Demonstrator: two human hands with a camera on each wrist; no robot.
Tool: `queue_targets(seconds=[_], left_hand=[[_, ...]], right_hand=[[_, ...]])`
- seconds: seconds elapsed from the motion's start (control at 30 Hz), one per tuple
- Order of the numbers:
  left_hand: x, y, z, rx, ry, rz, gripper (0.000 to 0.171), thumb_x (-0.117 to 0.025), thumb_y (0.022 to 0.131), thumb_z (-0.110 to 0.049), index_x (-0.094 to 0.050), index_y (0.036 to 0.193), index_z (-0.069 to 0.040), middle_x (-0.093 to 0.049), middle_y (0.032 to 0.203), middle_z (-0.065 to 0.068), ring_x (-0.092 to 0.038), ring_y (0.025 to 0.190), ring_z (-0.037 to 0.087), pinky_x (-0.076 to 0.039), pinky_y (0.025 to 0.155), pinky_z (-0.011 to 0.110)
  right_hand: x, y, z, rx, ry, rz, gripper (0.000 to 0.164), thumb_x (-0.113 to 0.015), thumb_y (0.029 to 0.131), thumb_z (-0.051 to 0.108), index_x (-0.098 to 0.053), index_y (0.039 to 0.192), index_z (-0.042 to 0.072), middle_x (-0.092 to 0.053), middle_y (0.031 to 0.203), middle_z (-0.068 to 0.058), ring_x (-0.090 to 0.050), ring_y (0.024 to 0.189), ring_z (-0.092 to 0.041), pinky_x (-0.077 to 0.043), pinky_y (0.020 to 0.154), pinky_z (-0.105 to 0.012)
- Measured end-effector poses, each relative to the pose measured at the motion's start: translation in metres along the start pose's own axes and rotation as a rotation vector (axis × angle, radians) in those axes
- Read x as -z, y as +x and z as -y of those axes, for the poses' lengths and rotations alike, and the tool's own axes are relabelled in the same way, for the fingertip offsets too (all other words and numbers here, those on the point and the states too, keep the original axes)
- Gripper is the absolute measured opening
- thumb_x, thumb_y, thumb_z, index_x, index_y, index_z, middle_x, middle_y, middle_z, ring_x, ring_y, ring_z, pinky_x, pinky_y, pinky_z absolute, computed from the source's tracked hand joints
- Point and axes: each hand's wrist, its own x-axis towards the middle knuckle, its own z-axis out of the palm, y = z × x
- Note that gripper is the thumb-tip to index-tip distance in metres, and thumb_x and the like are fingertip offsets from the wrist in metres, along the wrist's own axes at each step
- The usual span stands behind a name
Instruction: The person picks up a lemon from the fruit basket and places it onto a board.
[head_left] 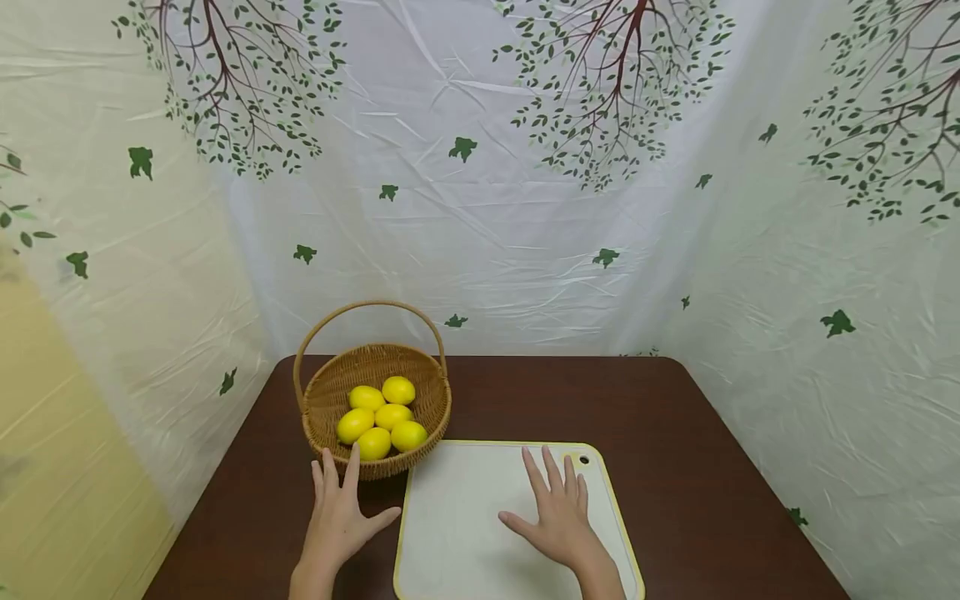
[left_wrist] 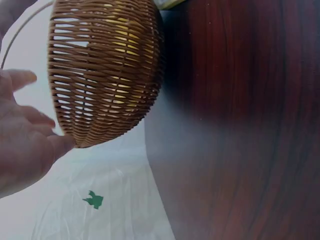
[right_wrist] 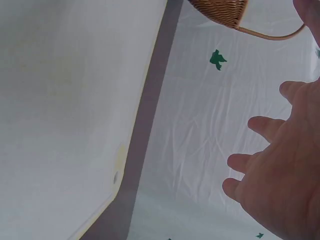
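Observation:
A wicker basket (head_left: 315, 408) with a tall arched handle stands at the back left of the table, holding several yellow lemons (head_left: 393, 416). My left hand (head_left: 339, 521) is spread just in front of the basket, fingers straight and holding nothing. In the left wrist view, the basket's woven side (left_wrist: 100, 75) fills the upper left beside that hand (left_wrist: 22, 135); whether the fingertips touch it I cannot tell. Over the white cutting board (head_left: 465, 517) hovers my right hand (head_left: 558, 517), its fingers spread and nothing in it. The right wrist view shows this hand (right_wrist: 285, 165) above the board (right_wrist: 65, 100).
A dark brown wooden table (head_left: 697, 483) carries the board and basket. The board has a yellow rim and a hole at its far right corner. White curtains (head_left: 510, 217) printed with branches and green leaves surround the table at the back and both sides.

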Motion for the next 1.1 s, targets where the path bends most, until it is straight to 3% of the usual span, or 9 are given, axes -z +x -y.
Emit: queue_targets(seconds=[0.17,0.43,0.77,1.1], left_hand=[[0.004,0.011,0.003,0.134,-0.097,-0.031,0.116,-0.066,0.068,-0.065,-0.009,0.147,-0.003,0.014,0.142,0.037,0.013,0.128,0.055,-0.024,0.086,0.072],[0.003,0.022,0.008,0.225,-0.212,-0.093,0.117,-0.067,0.071,-0.06,-0.004,0.144,0.006,0.004,0.143,0.038,0.005,0.127,0.057,-0.013,0.093,0.07],[0.0,0.027,0.012,0.284,-0.286,-0.102,0.124,-0.068,0.072,-0.058,0.013,0.142,0.005,0.003,0.145,0.035,-0.007,0.129,0.054,-0.018,0.099,0.064],[0.001,0.029,0.012,0.309,-0.318,-0.117,0.123,-0.064,0.075,-0.059,0.015,0.139,0.01,0.006,0.144,0.035,-0.008,0.13,0.052,-0.019,0.101,0.06]], right_hand=[[0.004,0.008,0.004,0.017,0.017,0.008,0.091,-0.057,0.077,0.063,-0.019,0.148,0.022,-0.015,0.15,-0.017,-0.003,0.132,-0.05,-0.003,0.099,-0.066],[0.008,0.021,0.012,0.058,0.087,-0.001,0.091,-0.059,0.078,0.06,-0.014,0.149,0.024,-0.011,0.151,-0.015,0.002,0.135,-0.045,-0.002,0.099,-0.066],[0.014,0.039,0.028,0.115,0.145,0.0,0.089,-0.062,0.08,0.053,-0.013,0.149,0.023,-0.007,0.153,-0.01,0.003,0.136,-0.039,-0.001,0.102,-0.062],[0.023,0.062,0.055,0.206,0.142,0.033,0.087,-0.057,0.083,0.054,-0.012,0.149,0.02,-0.006,0.153,-0.006,0.0,0.138,-0.033,-0.006,0.104,-0.06]])
